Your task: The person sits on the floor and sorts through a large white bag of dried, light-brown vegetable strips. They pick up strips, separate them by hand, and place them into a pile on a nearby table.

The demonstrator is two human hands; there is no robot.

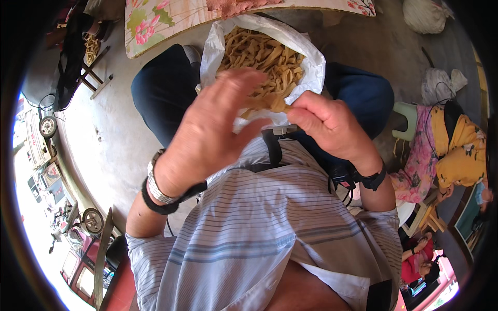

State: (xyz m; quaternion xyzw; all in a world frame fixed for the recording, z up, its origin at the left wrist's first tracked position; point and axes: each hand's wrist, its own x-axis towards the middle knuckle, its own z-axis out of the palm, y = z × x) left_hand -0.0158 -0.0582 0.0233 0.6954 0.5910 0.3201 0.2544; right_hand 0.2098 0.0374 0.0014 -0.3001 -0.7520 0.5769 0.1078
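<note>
A white woven plastic sack (313, 50) stands between my knees with its rim folded back. It is filled with tan-brown, curled strips (258, 48) that look dried. My right hand (330, 124) pinches the end of a yellowish-brown strip (274, 103) between thumb and bent forefinger, at the sack's near right rim. Over the left part of the sack's mouth, my left hand (210, 124) is blurred, its thumb and fingers spread apart. The strip extends from the right hand towards the left one. What lies beneath the left fingers is partly hidden.
A flower-patterned tabletop (167, 27) with a reddish cloth (237, 7) lies just beyond the sack. To the right are a green plastic stool (405, 120), tied white sacks (426, 15) and a seated person in yellow (461, 151). Another person in red (418, 256) sits behind. Vehicles stand at left.
</note>
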